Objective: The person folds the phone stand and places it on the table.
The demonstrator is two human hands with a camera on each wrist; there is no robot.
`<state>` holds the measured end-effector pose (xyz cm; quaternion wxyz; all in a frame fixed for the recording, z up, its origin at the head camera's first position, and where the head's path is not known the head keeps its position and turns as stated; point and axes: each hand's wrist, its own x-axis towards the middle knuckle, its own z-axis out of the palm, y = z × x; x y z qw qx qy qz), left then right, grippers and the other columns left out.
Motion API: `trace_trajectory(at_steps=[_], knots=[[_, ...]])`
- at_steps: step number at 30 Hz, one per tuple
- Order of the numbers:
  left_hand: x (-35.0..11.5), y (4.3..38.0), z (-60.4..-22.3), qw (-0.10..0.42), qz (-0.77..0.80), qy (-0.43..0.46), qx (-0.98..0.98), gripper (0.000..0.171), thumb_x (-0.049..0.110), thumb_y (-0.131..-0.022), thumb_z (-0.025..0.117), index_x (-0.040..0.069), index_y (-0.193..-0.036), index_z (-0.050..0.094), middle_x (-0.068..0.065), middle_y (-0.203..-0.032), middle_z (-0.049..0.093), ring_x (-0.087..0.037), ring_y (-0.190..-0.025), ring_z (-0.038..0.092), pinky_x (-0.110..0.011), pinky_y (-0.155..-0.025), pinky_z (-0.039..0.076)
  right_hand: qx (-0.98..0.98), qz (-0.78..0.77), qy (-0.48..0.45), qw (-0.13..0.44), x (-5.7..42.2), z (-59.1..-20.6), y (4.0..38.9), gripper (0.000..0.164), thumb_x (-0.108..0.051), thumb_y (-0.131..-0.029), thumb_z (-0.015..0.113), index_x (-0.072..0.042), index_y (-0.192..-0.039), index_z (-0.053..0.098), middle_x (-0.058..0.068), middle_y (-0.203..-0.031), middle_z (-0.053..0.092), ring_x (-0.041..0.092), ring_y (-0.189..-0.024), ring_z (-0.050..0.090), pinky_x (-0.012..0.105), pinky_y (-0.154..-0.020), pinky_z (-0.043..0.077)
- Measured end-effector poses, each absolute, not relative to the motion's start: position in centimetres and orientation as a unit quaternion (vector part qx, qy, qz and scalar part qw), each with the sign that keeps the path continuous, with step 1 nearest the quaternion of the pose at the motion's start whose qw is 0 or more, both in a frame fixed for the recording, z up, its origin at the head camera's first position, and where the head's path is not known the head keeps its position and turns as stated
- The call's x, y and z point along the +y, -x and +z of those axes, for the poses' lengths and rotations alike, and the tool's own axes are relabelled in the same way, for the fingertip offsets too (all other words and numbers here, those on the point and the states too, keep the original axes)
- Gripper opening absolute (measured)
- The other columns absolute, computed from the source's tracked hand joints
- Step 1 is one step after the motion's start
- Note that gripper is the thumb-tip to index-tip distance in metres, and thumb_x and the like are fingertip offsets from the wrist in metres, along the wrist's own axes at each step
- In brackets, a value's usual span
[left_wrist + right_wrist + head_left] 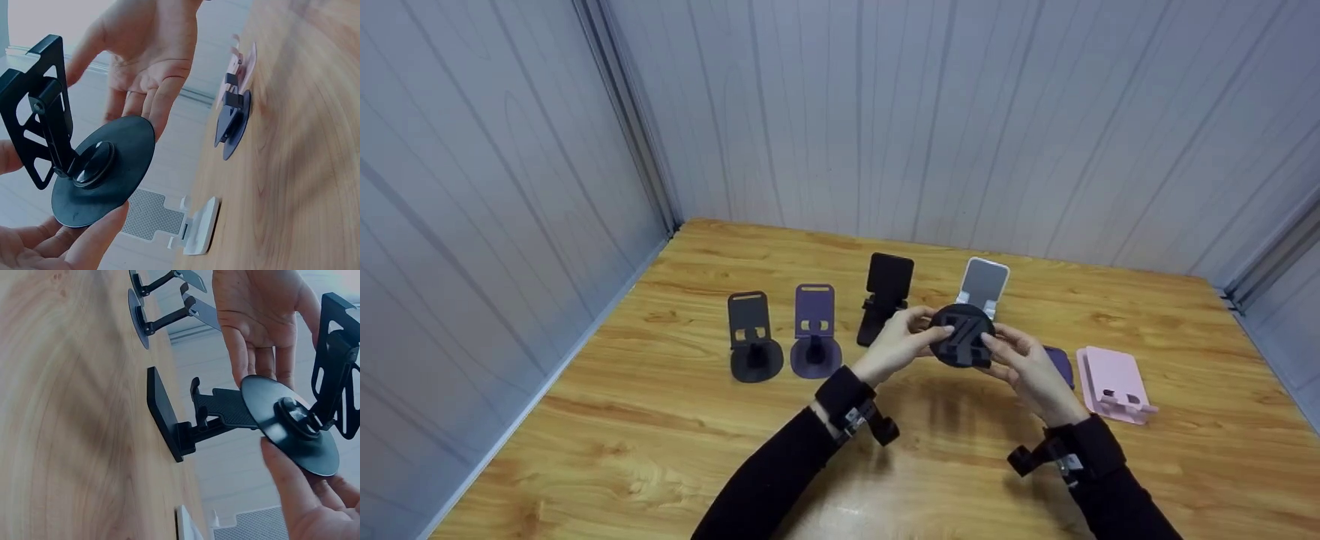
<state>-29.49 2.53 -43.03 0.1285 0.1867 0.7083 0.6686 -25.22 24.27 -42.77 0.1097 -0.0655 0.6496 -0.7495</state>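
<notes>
Above the table, both hands hold a black phone stand [962, 335] with a round base. My left hand [896, 343] grips its left side, thumb on the hinged part and fingers at the disc's edge. On the right side, my right hand [1035, 371] pinches the stand, also by thumb and fingers. In the left wrist view, the stand's slotted plate [42, 109] is folded up on its arm from the round base [121, 169]. Directly behind it stands a white phone stand [984, 281], its lower part hidden in the head view.
Left on the wooden table [645, 442] stand a dark grey phone stand [748, 330], a purple one [815, 319] and a black one [889, 281]. A folded purple stand [1059, 364], partly behind the right hand, and a pink one [1116, 381] lie right. Panel walls [840, 112] enclose the table.
</notes>
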Motion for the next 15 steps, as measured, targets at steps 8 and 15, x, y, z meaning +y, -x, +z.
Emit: trace_trajectory(at_steps=[8,15], knots=[[2.74,29.61,-43.37,0.113,0.648,-0.198,0.727,0.032,0.021,-0.093,0.068,0.000,-0.117,0.065,-0.016,-0.107,0.070,-0.013,-0.088,0.065,-0.039,-0.083,0.061,0.656,-0.741,0.073,0.124,24.56,-42.92,25.38,0.029,-0.014,-0.102,0.054,-0.005,-0.129,0.052,-0.003,-0.113,0.064,0.010,-0.100,0.067,0.027,-0.087,0.057],[2.61,29.65,-43.36,0.138,0.660,-0.189,0.714,0.031,0.018,-0.093,0.069,-0.001,-0.117,0.065,-0.012,-0.100,0.070,-0.010,-0.083,0.065,-0.042,-0.085,0.060,0.657,-0.737,0.085,0.132,24.75,-43.06,25.53,0.044,-0.012,-0.101,0.055,0.007,-0.139,0.044,-0.004,-0.110,0.070,0.010,-0.102,0.068,0.027,-0.088,0.058]])
